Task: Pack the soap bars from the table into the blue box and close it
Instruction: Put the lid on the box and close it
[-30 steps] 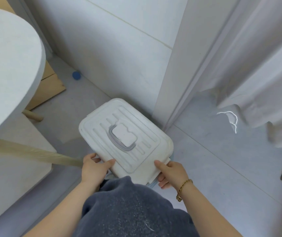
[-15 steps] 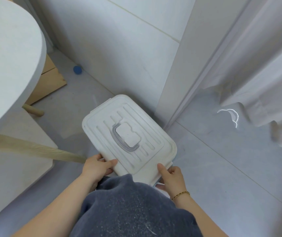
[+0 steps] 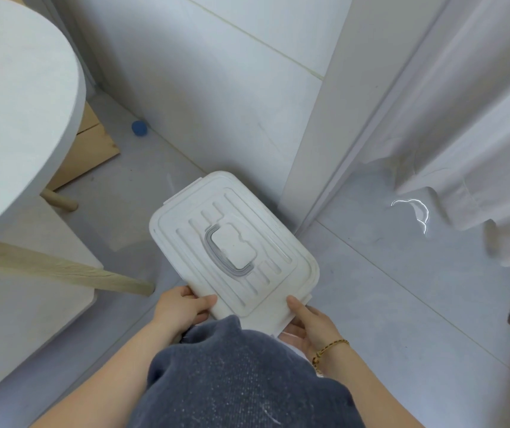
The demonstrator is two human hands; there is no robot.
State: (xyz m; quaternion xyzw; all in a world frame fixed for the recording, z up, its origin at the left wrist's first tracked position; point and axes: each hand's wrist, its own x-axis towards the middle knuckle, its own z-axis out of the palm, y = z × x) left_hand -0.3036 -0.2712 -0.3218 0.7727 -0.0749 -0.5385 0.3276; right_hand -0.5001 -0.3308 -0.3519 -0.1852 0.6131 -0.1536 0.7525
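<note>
The box shows only its white ribbed lid [image 3: 232, 242], with a grey fold-flat handle in the middle; the blue body under it is hidden. It sits low, near the floor by the wall corner. My left hand [image 3: 182, 308] grips the lid's near left corner, thumb on top. My right hand [image 3: 304, 325], with a gold bracelet at the wrist, grips the near right corner, thumb on top and fingers below. No soap bars are in view.
A round white table [image 3: 22, 125] with pale wooden legs [image 3: 62, 270] stands at the left. A small blue object [image 3: 139, 128] lies by the wall. White curtains [image 3: 479, 134] hang at the right. My knee in dark denim [image 3: 241, 375] covers the near edge of the box.
The box and both hands sit a little farther from me, closer to the wall corner. Both hands keep the same grip on the near corners.
</note>
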